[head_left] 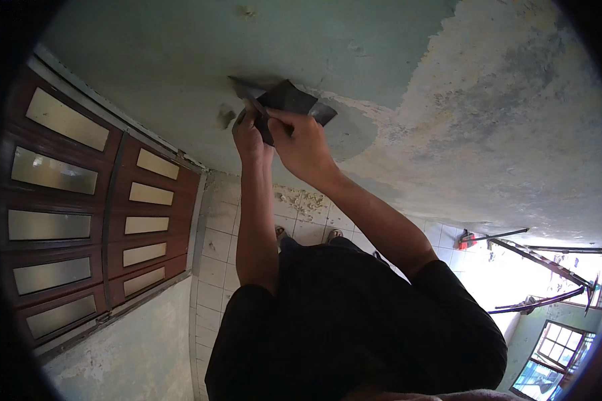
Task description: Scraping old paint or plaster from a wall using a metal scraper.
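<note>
A dark grey, creased sheet of sandpaper (289, 97) is held up close to the wall in front of me. My left hand (249, 139) grips its left part, with the thumb and fingers closed on a folded edge. On the right, my right hand (306, 148) pinches the same sheet, its fingers bent over the lower part. The far corners of the sheet stick out beyond both hands. Behind it is the pale green wall (180, 87), and I cannot tell whether the sheet touches it.
Paint has come off the wall in a large patch (475, 127) to the right. Paint flakes (304, 202) lie on the white floor tiles (214, 244) by my feet. Brown wooden doors (107, 207) with frosted panes stand at left. A window (558, 344) is at the lower right.
</note>
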